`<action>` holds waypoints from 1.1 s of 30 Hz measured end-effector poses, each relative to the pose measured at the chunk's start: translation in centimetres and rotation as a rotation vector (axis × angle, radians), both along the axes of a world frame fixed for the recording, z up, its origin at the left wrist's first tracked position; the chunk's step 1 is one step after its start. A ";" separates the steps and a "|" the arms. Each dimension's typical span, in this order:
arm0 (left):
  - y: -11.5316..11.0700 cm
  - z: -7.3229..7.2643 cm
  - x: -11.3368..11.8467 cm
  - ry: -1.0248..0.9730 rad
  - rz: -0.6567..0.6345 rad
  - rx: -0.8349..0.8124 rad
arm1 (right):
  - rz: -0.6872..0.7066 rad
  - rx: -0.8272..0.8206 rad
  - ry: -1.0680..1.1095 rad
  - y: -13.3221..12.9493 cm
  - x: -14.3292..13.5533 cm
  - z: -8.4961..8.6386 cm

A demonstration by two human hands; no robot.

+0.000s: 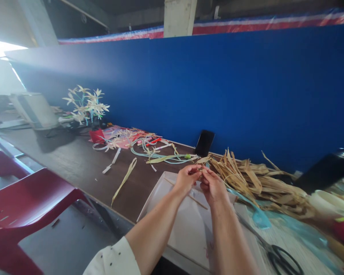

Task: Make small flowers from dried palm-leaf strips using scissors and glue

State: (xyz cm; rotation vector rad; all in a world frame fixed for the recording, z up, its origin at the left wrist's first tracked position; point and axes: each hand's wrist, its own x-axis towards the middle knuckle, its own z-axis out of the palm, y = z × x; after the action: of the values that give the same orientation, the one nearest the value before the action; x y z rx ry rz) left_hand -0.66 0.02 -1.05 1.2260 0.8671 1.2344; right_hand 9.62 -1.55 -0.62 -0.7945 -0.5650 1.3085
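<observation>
My left hand and my right hand meet fingertip to fingertip above a white tray. Both are closed in a pinch around something small and brownish, too hidden by the fingers to name. Beneath them a thin pale stick lies across the tray. A heap of dried tan leaf strips begins just beyond my right hand. Scissors with black handles rest to the right of my right forearm.
Pale artificial flowers stand at the back left. Light-blue cords and a leaf strip lie on the dark table. A phone leans on the blue partition. A white bowl sits right; red chairs left.
</observation>
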 end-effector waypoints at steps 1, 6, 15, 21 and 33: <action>0.0 0.0 0.0 -0.002 -0.018 0.007 | 0.012 0.008 0.031 0.0 0.1 0.0; 0.0 -0.1 0.2 -0.002 -0.041 0.025 | 0.049 0.002 0.117 0.1 1.0 -0.1; 0.3 0.1 0.1 -0.008 0.045 -0.026 | -0.028 -0.048 0.084 0.1 0.7 0.1; 0.1 0.3 0.0 -0.057 0.034 -0.045 | -0.020 -0.060 0.062 -0.1 0.5 0.2; -0.2 0.8 -0.1 -0.097 0.029 -0.084 | 0.034 -0.021 -0.002 -0.4 0.2 0.1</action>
State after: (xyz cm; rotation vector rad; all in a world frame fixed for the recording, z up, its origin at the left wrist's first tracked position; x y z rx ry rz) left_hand -0.75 -0.22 -0.22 1.0809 0.8594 1.2575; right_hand 9.80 -1.94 -0.53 -0.8064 -0.5694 1.3472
